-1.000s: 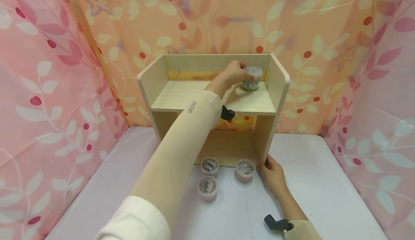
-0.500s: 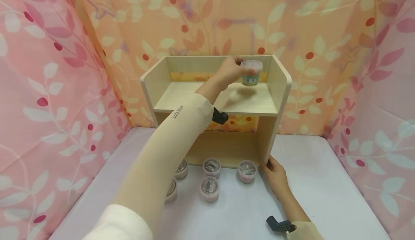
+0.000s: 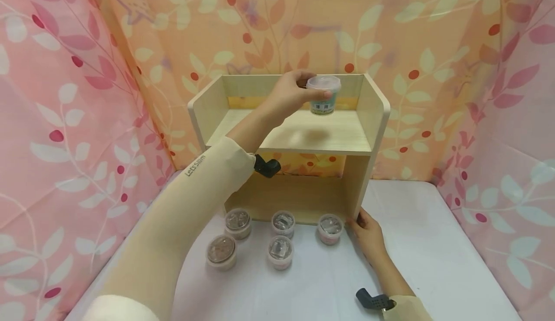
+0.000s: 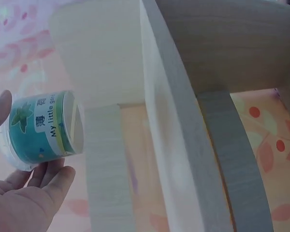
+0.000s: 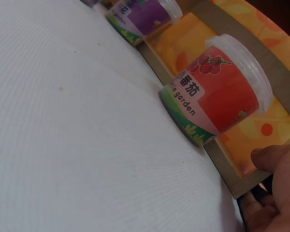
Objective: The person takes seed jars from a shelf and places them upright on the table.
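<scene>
My left hand (image 3: 289, 92) grips a clear lidded cup with a teal mint label (image 3: 323, 95), its fingers and thumb around the side. The cup (image 4: 43, 126) hangs above the upper board of a small pale wooden shelf (image 3: 347, 133), near the right side panel and apart from the board. In the right wrist view, my right hand (image 3: 367, 236) pinches the lower front corner of the shelf's right panel, thumb on the inner side and fingers outside. Beside it stands a red tomato-label cup (image 5: 217, 92).
On the white tabletop (image 3: 321, 287) before the shelf stand several lidded cups: a brown-topped pair at left, including the front cup (image 3: 221, 252), a pair at centre, including the front cup (image 3: 280, 252), and one at right. A purple-label cup (image 5: 140, 19) shows too. Patterned curtains (image 3: 433, 70) enclose three sides.
My left hand has lifted the teal-label cup off the upper board and moved it leftward. The left forearm shifted left, uncovering the brown-topped cups. My right hand stays at the shelf corner.
</scene>
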Motion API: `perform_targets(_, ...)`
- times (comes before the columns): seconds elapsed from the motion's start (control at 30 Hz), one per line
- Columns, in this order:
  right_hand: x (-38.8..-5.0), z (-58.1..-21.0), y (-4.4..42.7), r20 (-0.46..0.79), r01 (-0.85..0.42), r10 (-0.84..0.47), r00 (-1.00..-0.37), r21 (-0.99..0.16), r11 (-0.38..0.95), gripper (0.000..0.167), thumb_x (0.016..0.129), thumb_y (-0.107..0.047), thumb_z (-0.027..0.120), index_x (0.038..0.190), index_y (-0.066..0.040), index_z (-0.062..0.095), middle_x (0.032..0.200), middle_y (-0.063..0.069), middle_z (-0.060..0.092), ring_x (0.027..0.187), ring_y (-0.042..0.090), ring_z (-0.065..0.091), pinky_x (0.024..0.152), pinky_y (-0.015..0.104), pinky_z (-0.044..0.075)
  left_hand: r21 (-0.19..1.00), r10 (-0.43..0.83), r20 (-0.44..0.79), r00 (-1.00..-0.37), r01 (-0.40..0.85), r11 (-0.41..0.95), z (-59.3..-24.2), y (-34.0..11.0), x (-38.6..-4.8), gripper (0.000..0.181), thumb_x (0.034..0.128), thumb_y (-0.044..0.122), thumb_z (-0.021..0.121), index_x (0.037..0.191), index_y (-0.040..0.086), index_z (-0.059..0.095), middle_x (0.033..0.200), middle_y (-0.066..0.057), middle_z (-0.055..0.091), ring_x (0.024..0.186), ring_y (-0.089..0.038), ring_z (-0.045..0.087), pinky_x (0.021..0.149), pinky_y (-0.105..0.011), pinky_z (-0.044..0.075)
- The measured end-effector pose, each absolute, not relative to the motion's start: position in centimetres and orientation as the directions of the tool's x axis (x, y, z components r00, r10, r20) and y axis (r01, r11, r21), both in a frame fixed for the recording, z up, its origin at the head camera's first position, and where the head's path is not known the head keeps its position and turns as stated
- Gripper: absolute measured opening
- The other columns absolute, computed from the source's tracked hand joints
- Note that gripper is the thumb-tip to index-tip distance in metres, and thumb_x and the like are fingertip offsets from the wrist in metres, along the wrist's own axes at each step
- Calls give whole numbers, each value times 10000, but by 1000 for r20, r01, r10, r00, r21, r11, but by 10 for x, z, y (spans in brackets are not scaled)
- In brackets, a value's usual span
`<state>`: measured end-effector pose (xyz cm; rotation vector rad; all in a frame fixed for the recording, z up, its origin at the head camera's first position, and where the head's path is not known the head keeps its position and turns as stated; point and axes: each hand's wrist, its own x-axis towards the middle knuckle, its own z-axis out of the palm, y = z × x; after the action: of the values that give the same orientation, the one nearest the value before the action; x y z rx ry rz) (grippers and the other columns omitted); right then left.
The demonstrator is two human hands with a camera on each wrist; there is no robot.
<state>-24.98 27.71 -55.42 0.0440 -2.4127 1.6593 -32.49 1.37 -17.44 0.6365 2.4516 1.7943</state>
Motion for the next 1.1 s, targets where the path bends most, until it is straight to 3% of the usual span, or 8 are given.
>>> perform_targets(0.3,-247,-556,279,198,-151,87,-976,-911,384,592,1027,-178,639,1562,-63,411,1491,228,522,1382,380,503,952,73,445,896,377,272,-885,377,237,-195,0,-286,749,816,297,890,1440,82,536,1269,-11,658,1121,-152,649,977,-315,545)
perform_targets(0.47,-247,-552,282,208,-159,80,-975,-901,403,597,1031,-200,635,1570,-84,406,1500,218,520,1390,380,499,936,50,428,887,421,308,-853,417,198,-203,-4,-262,729,829,273,880,1435,71,530,1257,-17,660,1126,-152,654,963,-328,564)
perform_targets(0.67,-247,-552,281,183,-131,98,-978,-911,391,598,1022,-180,649,1560,-64,417,1509,216,508,1402,374,482,988,109,438,889,429,331,-840,430,156,-218,-6,-238,694,821,187,884,1418,67,551,1266,-30,659,1145,-157,652,954,-311,570)
perform_targets(0.97,-252,-554,278,182,-140,93,-979,-929,343,590,1018,-159,652,1548,-34,425,1514,230,492,1415,362,466,987,89,419,909,421,335,-843,407,90,-271,-12,-214,751,808,119,886,1454,53,508,1287,-38,643,1140,-191,680,946,-296,578)
perform_targets(1.1,-251,-554,277,166,-133,75,-983,-938,321,594,1027,-166,637,1559,-40,404,1540,216,469,1432,360,448,1053,190,434,900,412,349,-842,424,104,-295,-13,-204,759,787,136,906,1445,102,530,1299,-9,640,1133,-171,682,977,-299,563)
